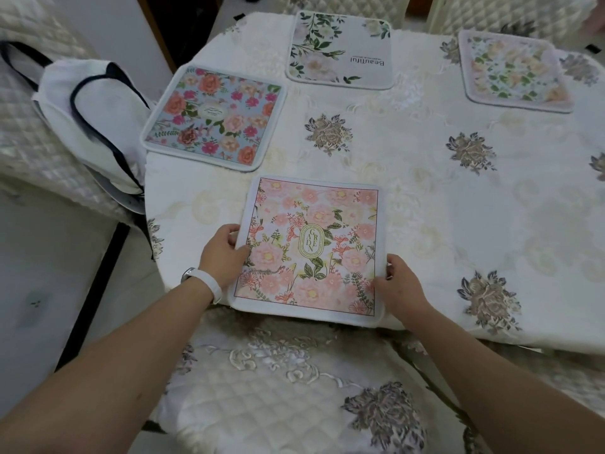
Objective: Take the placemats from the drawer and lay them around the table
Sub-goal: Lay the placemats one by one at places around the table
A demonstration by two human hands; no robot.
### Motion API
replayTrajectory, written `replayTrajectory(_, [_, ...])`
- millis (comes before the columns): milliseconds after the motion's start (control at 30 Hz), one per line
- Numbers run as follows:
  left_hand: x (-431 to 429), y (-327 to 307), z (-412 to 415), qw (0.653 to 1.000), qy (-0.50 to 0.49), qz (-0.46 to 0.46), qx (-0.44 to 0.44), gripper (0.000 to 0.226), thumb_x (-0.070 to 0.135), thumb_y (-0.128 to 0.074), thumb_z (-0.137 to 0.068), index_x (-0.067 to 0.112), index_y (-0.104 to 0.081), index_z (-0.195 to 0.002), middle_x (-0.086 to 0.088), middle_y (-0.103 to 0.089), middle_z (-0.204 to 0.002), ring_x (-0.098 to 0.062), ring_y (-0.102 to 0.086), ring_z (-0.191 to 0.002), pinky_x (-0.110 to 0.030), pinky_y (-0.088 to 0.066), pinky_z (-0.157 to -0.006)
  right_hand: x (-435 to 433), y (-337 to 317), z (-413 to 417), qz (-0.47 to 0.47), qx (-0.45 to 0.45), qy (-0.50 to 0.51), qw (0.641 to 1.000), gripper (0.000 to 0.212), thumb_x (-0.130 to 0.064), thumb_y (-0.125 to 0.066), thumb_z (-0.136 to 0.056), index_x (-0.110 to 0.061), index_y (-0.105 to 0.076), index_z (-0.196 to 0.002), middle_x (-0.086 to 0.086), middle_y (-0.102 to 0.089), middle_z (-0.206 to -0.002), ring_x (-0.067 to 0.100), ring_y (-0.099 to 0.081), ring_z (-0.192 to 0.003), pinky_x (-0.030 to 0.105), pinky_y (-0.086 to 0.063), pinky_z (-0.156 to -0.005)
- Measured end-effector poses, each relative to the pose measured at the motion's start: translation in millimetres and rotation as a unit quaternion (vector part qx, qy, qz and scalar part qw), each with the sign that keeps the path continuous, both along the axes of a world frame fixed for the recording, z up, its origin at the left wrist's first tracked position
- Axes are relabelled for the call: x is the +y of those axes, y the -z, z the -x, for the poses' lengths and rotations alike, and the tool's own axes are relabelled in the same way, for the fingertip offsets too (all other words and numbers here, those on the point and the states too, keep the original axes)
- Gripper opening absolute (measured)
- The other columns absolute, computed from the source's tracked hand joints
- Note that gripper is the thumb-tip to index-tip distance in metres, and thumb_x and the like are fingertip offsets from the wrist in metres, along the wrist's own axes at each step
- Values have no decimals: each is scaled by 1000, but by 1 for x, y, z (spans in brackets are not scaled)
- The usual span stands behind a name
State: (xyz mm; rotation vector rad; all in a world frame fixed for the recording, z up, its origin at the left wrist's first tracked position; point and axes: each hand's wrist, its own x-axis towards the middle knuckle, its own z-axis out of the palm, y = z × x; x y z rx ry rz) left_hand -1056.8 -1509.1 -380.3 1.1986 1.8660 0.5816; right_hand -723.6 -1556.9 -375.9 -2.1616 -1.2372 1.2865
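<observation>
Low in the middle of the frame, both hands grip the pink placemat marked "GARDEN". The left hand pinches its left edge, thumb on top and fingers curled under, with a white wristband on that wrist. The right hand pinches the lower right edge the same way, thumb lying on the printed face. This mat lies flat at the near edge of the table, its near side reaching the rim of the cream embroidered tablecloth.

Further up and to the left lies a blue floral placemat, close to the table's left edge and just apart from the pink one. Above it, at the upper centre of the frame, sits a white placemat with green leaves and the word "Beautiful". At the upper right rests a pale peach-flowered placemat. All three lie flat, well apart from each other.

Directly below the hands, a quilted chair seat with embroidered flowers fills the bottom of the frame. At the left, a white bag with dark straps rests on another quilted chair.
</observation>
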Motion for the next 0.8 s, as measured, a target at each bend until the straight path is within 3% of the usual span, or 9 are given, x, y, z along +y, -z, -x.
replayTrajectory(200, [-8,0,-2,1000,4,-6,18,37,24,-65,-90,34,-51,-123,26,-60,-89,5,-59,-76,-14,-40,-57,3,3,-6,10,30,5,999,32,-13,-57,-89,-31,-51,-115,-16,-63,-95,1,-59,-82,19,-42,-58])
replayTrajectory(300, [-12,-5,-10,999,2,-33,29,42,18,-63,-90,26,-51,-130,21,-58,-97,-3,-61,-84,-19,-46,-64,0,0,-7,-8,-4,-10,1000,35,-16,-60,-88,-23,-50,-121,-14,-59,-94,4,-60,-80,19,-41,-57])
replayTrajectory(400, [-17,-7,-15,982,36,-117,142,35,16,-57,-92,16,-56,-127,1,-57,-117,-20,-56,-107,-35,-47,-89,-3,1,-6,-66,-129,-90,985,57,-25,-59,-87,-14,-40,-139,1,-46,-124,21,-51,-112,30,-44,-85])
replayTrajectory(533, [-22,-8,-34,956,194,-131,177,39,23,-52,-94,16,-53,-133,-4,-54,-136,-24,-46,-127,-36,-37,-104,-3,3,8,-167,-257,-305,901,64,-35,-55,-90,-12,-36,-147,14,-36,-151,31,-35,-137,45,-31,-112])
replayTrajectory(600, [-22,-4,-44,920,316,-114,203,56,39,-48,-96,17,-38,-146,-2,-38,-153,-21,-29,-141,-35,-22,-115,0,7,20,-141,-273,-401,863,68,-48,-42,-93,-20,-23,-153,11,-17,-162,30,-14,-149,49,-13,-120])
replayTrajectory(700, [-12,13,-53,850,441,-100,272,76,64,-24,-94,22,-7,-155,5,1,-162,-17,4,-149,-41,-3,-120,12,20,40,-120,-292,-474,822,76,-65,-17,-93,-27,2,-156,4,18,-162,29,15,-149,52,6,-119])
replayTrajectory(800, [9,27,-54,805,488,-136,307,78,70,-9,-92,25,-4,-155,4,9,-162,-15,14,-148,-43,3,-120,34,28,58,-133,-305,-468,819,78,-74,-1,-90,-30,11,-154,1,23,-160,27,21,-148,52,12,-118])
